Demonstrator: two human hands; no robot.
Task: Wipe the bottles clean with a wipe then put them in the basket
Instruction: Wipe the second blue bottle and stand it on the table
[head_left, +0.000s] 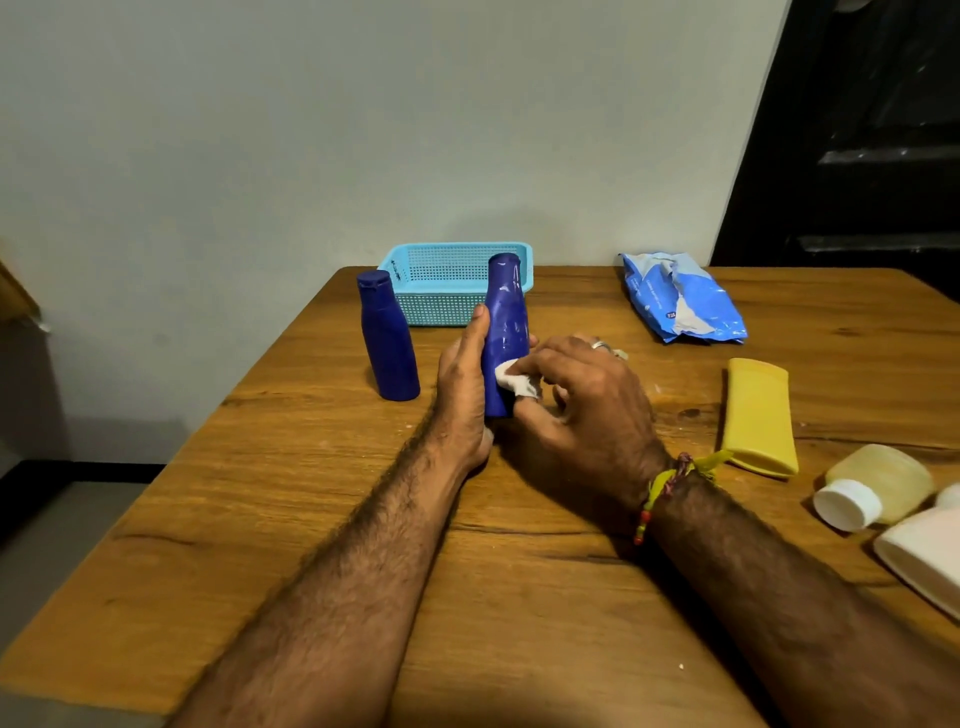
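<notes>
My left hand (464, 387) grips a dark blue bottle (506, 317) upright at the middle of the wooden table. My right hand (587, 395) pinches a small white wipe (511, 376) and presses it against the bottle's lower side. A second dark blue bottle (387, 338) stands upright just to the left. Behind both sits a light blue perforated basket (441, 291), which looks empty. On the right lie a yellow tube (759, 415), a pale yellow bottle with a white cap (878, 488) and a white bottle (924, 556).
A blue and white wipes pack (680, 299) lies at the back right of the table (519, 597). The table's left edge drops to the floor. A pale wall stands behind, with a dark doorway at the right.
</notes>
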